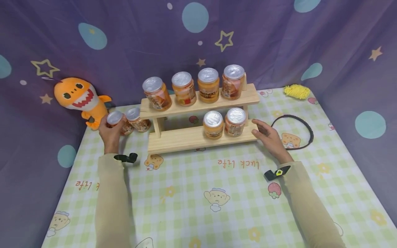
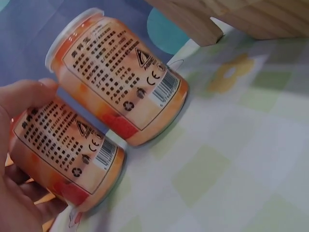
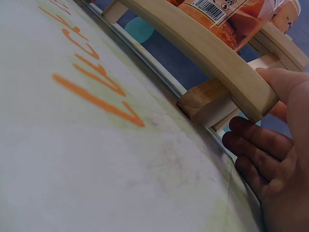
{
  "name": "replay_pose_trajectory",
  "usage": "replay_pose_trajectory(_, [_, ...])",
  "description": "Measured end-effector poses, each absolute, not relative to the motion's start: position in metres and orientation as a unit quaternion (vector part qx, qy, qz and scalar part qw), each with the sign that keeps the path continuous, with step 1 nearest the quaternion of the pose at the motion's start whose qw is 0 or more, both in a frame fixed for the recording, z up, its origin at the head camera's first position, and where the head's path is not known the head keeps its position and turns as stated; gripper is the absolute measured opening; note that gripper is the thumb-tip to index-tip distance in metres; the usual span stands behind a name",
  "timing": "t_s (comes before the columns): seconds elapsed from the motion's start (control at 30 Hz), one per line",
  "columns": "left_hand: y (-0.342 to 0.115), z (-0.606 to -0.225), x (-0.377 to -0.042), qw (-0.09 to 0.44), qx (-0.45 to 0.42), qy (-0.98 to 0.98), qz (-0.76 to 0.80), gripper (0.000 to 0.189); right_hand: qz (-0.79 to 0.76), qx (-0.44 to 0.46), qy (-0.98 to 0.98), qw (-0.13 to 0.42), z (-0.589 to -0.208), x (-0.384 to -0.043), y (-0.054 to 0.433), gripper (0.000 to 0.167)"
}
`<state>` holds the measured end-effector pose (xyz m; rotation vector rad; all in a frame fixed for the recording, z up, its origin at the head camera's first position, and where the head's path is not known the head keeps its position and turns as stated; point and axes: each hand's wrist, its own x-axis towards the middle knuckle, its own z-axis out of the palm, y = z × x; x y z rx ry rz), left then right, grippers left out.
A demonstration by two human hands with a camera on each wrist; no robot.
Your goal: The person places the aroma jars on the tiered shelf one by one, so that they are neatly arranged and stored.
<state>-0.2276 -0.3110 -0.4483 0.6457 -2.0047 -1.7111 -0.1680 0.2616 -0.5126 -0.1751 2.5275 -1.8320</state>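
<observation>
At the table's left side, my left hand grips a fruit jar with a silver lid, thumb on one side and fingers on the other. A second, matching jar stands right beside it, close to the left end of the two-tier wooden shelf. My right hand holds the right end of the lower board, the thumb on the board and the other fingers loosely bent below it. Two orange jars stand on the right half of the lower tier.
Several lidded jars line the upper tier. An orange shark plush sits at the back left corner, behind the left hand. To the right lie a black headband and a yellow yarn bundle. Purple curtains border the checked tablecloth.
</observation>
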Motion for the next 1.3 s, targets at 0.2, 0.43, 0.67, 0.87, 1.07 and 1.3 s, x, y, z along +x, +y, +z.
replay_pose_trajectory(0.2, [-0.313, -0.452, -0.228, 0.237, 0.217, -0.686, -0.653, 0.067, -0.587, -0.055, 0.807, 0.010, -0.513, -0.167, 0.261, 0.054])
replay_pose_trajectory(0.43, [-0.315, -0.456, -0.225, 0.252, 0.229, -0.673, -0.657, 0.067, -0.588, -0.057, 0.807, 0.010, -0.513, -0.169, 0.260, 0.054])
replay_pose_trajectory(0.67, [-0.315, -0.455, -0.219, 0.288, 0.219, -0.677, -0.641, 0.060, -0.586, -0.053, 0.808, 0.010, -0.513, -0.167, 0.259, 0.054])
replay_pose_trajectory(0.87, [-0.316, -0.448, -0.205, 0.289, 0.233, -0.679, -0.634, 0.059, -0.588, -0.052, 0.807, 0.011, -0.515, -0.167, 0.260, 0.055])
replay_pose_trajectory(1.07, [-0.315, -0.437, -0.190, 0.270, 0.266, -0.677, -0.631, 0.061, -0.587, -0.049, 0.808, 0.015, -0.514, -0.168, 0.260, 0.055])
replay_pose_trajectory(1.3, [-0.310, -0.428, -0.173, 0.272, 0.275, -0.672, -0.631, 0.061, -0.586, -0.049, 0.808, 0.013, -0.511, -0.167, 0.259, 0.055])
